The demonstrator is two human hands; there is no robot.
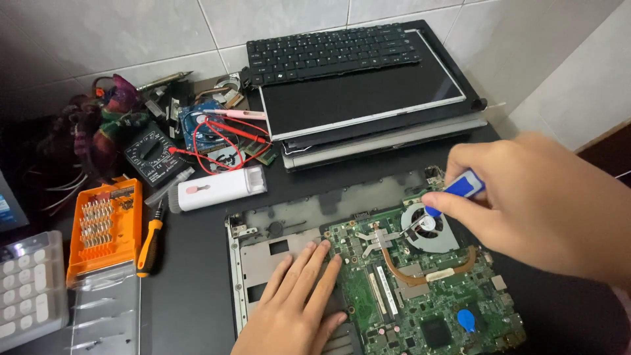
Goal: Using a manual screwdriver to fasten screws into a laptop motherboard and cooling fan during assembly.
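Green board (420,296) sits in the open laptop base on the counter (184,263). Left hand (296,309) lies flat w/ fingers spread, pressing the board steady. Right hand (532,204) fingers pinch a blue screwdriver (460,187), tip at the fan (427,227).

There is only one view, from the camera on my head. It looks steeply down and forward over the black desk (197,276), toward the tiled wall (131,33) at the far edge. It is close: my left hand (296,306) and right hand (532,207) fill the lower part, over the opened laptop base (256,256). The picture leans a little, so the desk edge runs slanted
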